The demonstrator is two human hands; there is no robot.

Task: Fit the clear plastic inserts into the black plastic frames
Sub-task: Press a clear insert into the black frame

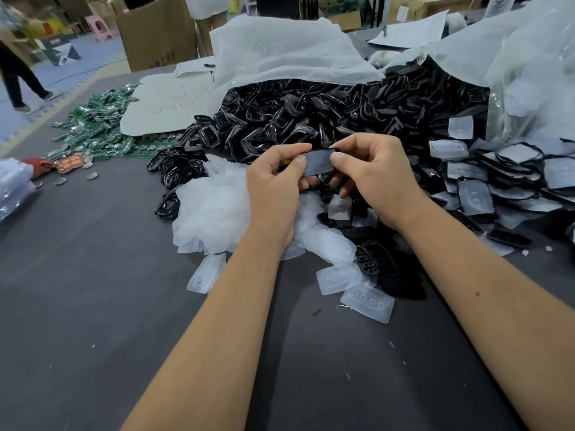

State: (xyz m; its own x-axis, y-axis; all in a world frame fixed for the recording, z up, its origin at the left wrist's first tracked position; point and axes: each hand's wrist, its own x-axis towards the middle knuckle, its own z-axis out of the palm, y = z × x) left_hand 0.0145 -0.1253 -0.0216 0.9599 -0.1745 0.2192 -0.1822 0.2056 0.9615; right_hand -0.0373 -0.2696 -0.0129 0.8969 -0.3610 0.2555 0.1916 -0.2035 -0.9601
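My left hand [275, 185] and my right hand [378, 175] hold one black frame with a clear insert [319, 163] between them, above the table. Both thumbs press on the insert's face and the fingers curl behind the frame. Under the hands lies a heap of loose clear inserts [214, 209]. More single clear inserts [368, 301] lie near the table's front. A big pile of black frames [311, 116] spills from a plastic bag behind the hands. At the right, assembled frames with inserts [504, 178] lie stacked.
The dark grey table [93, 275] stretches left and toward me. Green circuit boards [99, 126] lie at the far left beside white card [168, 104]. White plastic bags [280, 51] rise behind the piles. Cardboard boxes [158, 32] and a walking person [15, 76] are beyond the table.
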